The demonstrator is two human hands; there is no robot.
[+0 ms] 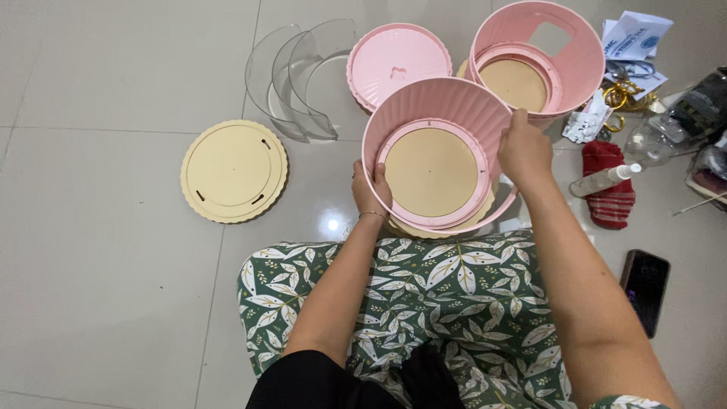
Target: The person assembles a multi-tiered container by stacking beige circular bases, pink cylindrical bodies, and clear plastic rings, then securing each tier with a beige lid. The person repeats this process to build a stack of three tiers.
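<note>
A pink ribbed plastic tub (447, 106) with a cream round base inside stands tilted toward me on the floor in front of my knees. My left hand (370, 191) grips its left rim. My right hand (523, 148) grips its right rim. A second pink tub (579, 60) with a square cut-out in its wall lies behind it at the right. A pink round lid (397, 62) lies behind at the left.
A cream round scalloped plate (234, 170) lies on the tiled floor at the left. Clear curved panels (299, 76) stand behind it. At the right lie a red cloth (609, 198), a small white bottle (603, 180), papers (632, 38), gold pieces and a black phone (645, 288).
</note>
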